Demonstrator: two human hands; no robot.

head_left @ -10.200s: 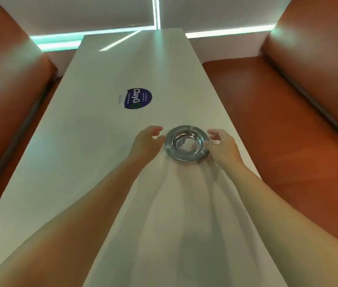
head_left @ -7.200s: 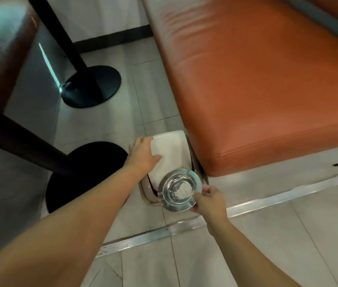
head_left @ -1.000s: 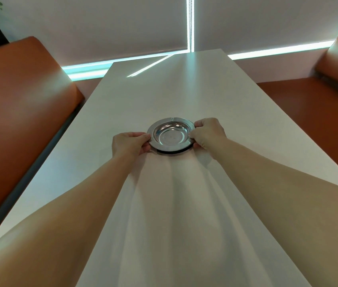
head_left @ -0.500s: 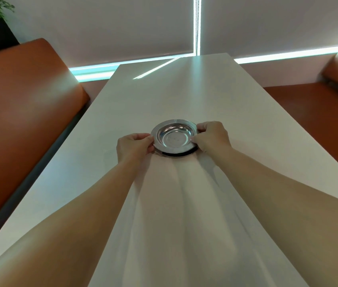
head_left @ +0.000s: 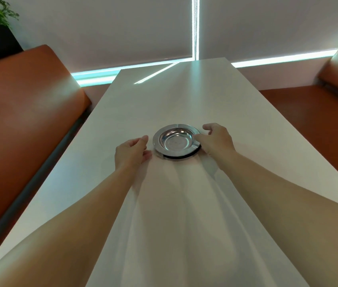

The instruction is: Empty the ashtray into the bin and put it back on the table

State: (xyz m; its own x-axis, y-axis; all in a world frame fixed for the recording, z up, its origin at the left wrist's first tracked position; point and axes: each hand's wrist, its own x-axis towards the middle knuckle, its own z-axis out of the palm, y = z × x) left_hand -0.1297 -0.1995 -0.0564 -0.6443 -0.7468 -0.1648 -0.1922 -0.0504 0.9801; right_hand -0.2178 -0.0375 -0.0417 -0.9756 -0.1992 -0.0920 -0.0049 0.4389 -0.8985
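Ashtray [head_left: 176, 140]: empty, on table [head_left: 184, 96]; light, stiff, slick steel.
Hold: rim, 3 and 9 o'clock.
Left hand [head_left: 130, 154]: fingers loosely spread, just clear.
Right hand [head_left: 217, 139]: fingers spread, thumb at rim.

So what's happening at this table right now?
A person is setting a metal ashtray on a long white table between orange benches. The dish looks empty and sits flat on the tabletop. The left hand is open beside it, just clear of the rim; the right hand is open, its fingers at the rim.
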